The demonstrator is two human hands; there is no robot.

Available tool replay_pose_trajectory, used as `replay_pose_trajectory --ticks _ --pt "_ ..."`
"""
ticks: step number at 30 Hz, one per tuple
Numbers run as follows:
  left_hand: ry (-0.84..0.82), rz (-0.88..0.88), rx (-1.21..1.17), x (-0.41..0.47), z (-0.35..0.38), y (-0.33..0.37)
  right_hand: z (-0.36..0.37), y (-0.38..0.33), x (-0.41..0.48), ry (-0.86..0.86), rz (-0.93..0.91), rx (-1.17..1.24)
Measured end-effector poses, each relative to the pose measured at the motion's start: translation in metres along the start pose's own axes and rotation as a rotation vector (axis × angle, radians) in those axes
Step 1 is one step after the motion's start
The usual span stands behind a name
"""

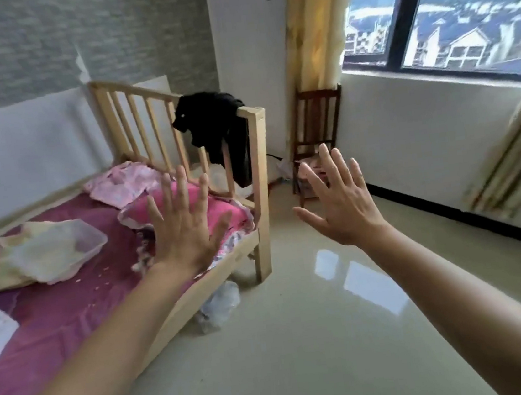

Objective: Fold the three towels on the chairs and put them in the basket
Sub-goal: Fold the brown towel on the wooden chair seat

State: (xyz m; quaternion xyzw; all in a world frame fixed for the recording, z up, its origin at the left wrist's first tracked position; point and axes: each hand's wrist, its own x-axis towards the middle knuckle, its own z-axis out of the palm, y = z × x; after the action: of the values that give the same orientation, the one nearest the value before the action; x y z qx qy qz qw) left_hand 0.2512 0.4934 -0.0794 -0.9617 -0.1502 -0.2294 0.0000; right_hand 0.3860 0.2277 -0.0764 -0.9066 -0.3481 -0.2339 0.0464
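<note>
Both hands raised and empty in front of a bedroom corner.

The left hand (pixel 184 229) and right hand (pixel 342 207) are held up with palms away and fingers spread straight, gripping nothing. A dark wooden chair (pixel 315 118) stands in the far corner under the yellow curtain (pixel 310 27). A pinkish cloth (pixel 317 166) lies on its seat, mostly hidden by the right hand, so I cannot tell whether it is a towel. At left, a clear plastic basket (pixel 94 240) sits on the purple bed (pixel 68 303), with pale yellow cloth (pixel 46 253) in and under it. A black garment (pixel 214 127) hangs over the bed's wooden rail (pixel 141 93).
</note>
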Motion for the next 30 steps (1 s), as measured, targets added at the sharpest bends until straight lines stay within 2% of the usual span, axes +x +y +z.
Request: replay_pose_trajectory --ticks 5,13,19,23,26,30 --pt "-0.050 0.159 -0.041 0.137 0.055 0.072 0.020 0.107 0.050 0.010 0.192 -0.100" --pt "-0.115 0.364 -0.060 0.282 0.163 0.196 0.092 0.271 0.084 0.008 0.381 -0.161" --pt "-0.242 0.301 -0.020 0.377 0.250 0.259 0.170 0.382 0.153 -0.080 0.379 -0.116" --pt "-0.208 0.263 -0.041 0.465 0.276 0.285 0.201 0.454 0.238 -0.092 0.344 -0.086" --pt "-0.181 0.247 -0.054 0.514 0.295 0.288 0.227 0.480 0.295 -0.103 0.350 -0.034" --pt "-0.170 0.191 -0.065 0.585 0.341 0.292 0.284 0.508 0.373 -0.136 0.264 -0.020"
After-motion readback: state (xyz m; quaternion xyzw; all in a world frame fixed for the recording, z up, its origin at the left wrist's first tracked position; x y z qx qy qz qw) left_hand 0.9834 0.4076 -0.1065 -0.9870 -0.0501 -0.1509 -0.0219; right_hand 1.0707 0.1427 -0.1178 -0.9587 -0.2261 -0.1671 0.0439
